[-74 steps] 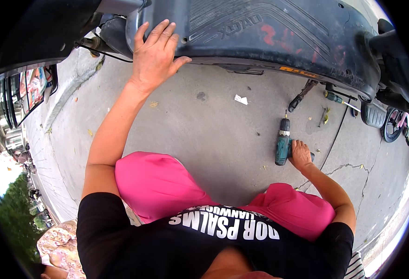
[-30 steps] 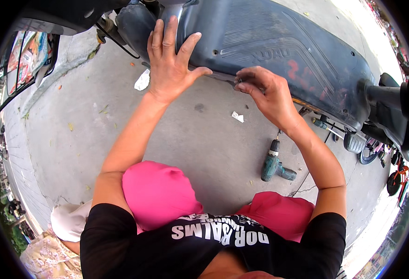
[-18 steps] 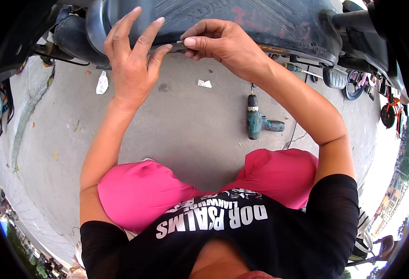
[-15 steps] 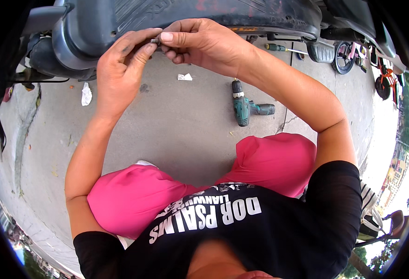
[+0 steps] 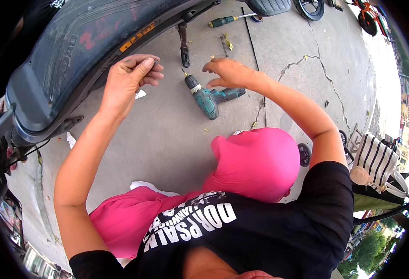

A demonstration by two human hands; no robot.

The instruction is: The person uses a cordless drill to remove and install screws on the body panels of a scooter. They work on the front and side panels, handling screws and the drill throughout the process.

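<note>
My left hand (image 5: 134,74) is raised beside the dark scooter's footboard (image 5: 60,69), thumb and fingertips pinched on a small dark metal piece (image 5: 154,63), partly hidden. My right hand (image 5: 225,72), fingers apart and loosely curved, hovers over the teal-and-black cordless drill (image 5: 206,100) lying on the concrete. A bit points out of the drill's chuck. Just beyond that hand, a small spring (image 5: 224,47) and some yellow leaves lie on the ground, and the scooter's kickstand (image 5: 184,44) reaches down near the drill's tip.
A green-handled screwdriver (image 5: 220,22) lies at the top. A loose wheel (image 5: 310,8) and orange bike (image 5: 367,18) are at upper right. A striped bag (image 5: 374,158) on a small cart is to the right. My pink-clad knees (image 5: 255,162) are below my hands.
My hands have parted from their meeting at the footboard edge; the left keeps the small piece, the right has swung right, opened, over the drill. The view has turned toward the right.
</note>
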